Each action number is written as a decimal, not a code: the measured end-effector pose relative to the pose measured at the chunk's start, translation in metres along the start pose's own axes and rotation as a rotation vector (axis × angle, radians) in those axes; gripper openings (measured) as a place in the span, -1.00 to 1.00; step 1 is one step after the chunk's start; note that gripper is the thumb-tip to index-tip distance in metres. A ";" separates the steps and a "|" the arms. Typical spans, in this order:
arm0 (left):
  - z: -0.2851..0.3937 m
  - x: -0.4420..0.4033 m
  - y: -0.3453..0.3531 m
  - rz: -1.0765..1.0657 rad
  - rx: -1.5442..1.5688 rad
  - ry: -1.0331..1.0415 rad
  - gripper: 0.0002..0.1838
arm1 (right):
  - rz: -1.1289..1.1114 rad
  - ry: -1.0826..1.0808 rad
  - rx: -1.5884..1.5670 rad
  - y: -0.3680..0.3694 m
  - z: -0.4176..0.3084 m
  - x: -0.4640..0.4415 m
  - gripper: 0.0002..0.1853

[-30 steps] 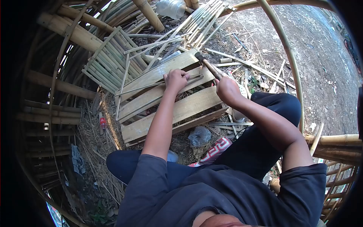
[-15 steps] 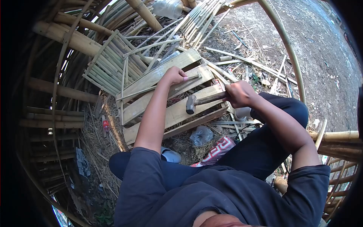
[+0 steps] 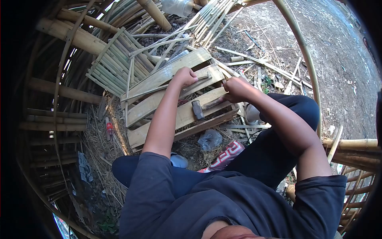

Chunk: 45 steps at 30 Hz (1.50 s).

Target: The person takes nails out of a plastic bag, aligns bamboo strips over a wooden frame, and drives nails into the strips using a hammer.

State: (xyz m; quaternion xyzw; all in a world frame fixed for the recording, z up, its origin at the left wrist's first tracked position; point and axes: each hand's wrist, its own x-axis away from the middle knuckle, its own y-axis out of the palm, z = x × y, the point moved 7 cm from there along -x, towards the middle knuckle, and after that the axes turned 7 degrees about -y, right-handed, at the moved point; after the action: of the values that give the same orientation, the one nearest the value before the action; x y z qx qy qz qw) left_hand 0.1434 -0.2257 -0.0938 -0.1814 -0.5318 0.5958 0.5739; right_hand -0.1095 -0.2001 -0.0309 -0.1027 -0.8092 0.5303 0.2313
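My left hand (image 3: 185, 77) is closed on a thin bamboo strip (image 3: 149, 93) that lies slantwise across the wooden slats (image 3: 181, 95) in front of me. The strip's far end shows just past my fingertips. My right hand (image 3: 238, 89) grips a hammer (image 3: 197, 110) by its wooden handle, beside the right end of the slats. The dark metal head hangs over the near slats, left of that hand. Fingers of my right hand come close to the slat's right end; whether they touch it, I cannot tell.
A panel of bamboo strips (image 3: 113, 65) lies at the left, and another bundle of strips (image 3: 215, 20) at the top. Loose strips (image 3: 264, 65) litter the ground at right. A clear plastic bag (image 3: 210, 140) and a red-and-white packet (image 3: 229, 155) lie near my legs.
My right hand has moved left and slightly up with the hammer, closer to the left hand. The hammer head has shifted a little left. My left hand keeps nearly the same place on the strip.
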 end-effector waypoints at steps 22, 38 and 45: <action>-0.148 0.065 -0.057 0.509 -0.045 0.208 -0.61 | 0.512 -0.156 0.212 0.004 -0.037 -0.122 -0.92; -0.176 0.117 -0.047 0.995 0.137 0.059 -0.27 | 0.514 -0.140 0.166 0.001 -0.041 -0.147 -0.83; -0.168 0.111 -0.042 0.855 0.123 0.018 -0.34 | 0.502 -0.025 0.104 -0.001 -0.030 -0.160 -0.85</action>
State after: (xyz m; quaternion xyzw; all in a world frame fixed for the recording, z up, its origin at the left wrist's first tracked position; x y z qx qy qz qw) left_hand 0.2721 -0.0665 -0.0768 -0.3560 -0.3673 0.8089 0.2899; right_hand 0.0446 -0.2417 -0.0624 -0.2817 -0.7328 0.6132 0.0873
